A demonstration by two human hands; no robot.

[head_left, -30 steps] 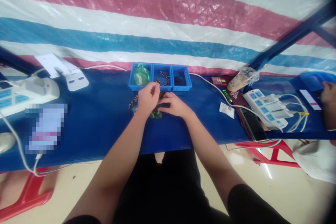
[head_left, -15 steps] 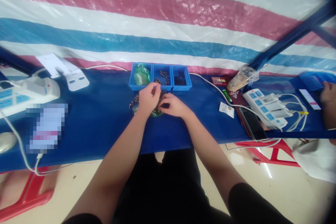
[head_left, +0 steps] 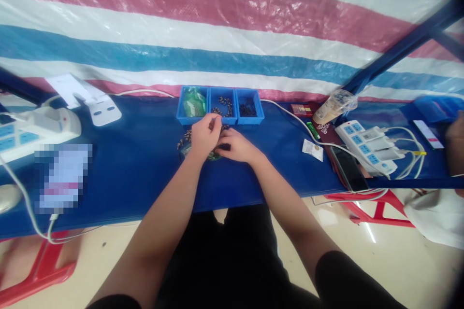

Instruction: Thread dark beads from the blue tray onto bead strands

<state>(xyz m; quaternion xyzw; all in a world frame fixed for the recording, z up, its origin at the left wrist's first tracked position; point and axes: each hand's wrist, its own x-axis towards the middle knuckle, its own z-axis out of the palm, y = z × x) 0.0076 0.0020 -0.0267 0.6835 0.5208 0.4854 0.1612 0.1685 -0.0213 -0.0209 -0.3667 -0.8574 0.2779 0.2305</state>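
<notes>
A: What does the left hand [head_left: 206,133] do at the center of the frame?

B: It curls above a dark blue tabletop [head_left: 145,178], mostly closed, thumb and forefinger drawn together near the tips. Whether they pinch anything cannot be told from this view.

A: And the right hand [head_left: 238,146]?

B: It sits close beside the left, slightly lower in the frame, half open, fingers bent inward with a dark gap showing by the thumb. What, if anything, it grips cannot be made out.

A: What lies around them?

B: A crumpled piece of green plastic [head_left: 213,156], partly hidden beneath the hands, and a loose scatter of small dark and brass-colored parts [head_left: 187,135], spread at mid-frame to the left of the left hand.

A: Farther up the frame?

B: In a row just above the hands stand a blue rectangular plastic bin [head_left: 192,120] holding a green plastic bag [head_left: 195,101], a second blue bin [head_left: 230,120] with more of the dark and brass-colored parts, and a third blue bin [head_left: 250,120] of small black pieces [head_left: 247,107].

A: The edges?

B: A red, white and blue striped plastic sheet [head_left: 232,17] spans the top; a co-worker's blurred hand [head_left: 456,140] enters at far right.
</notes>
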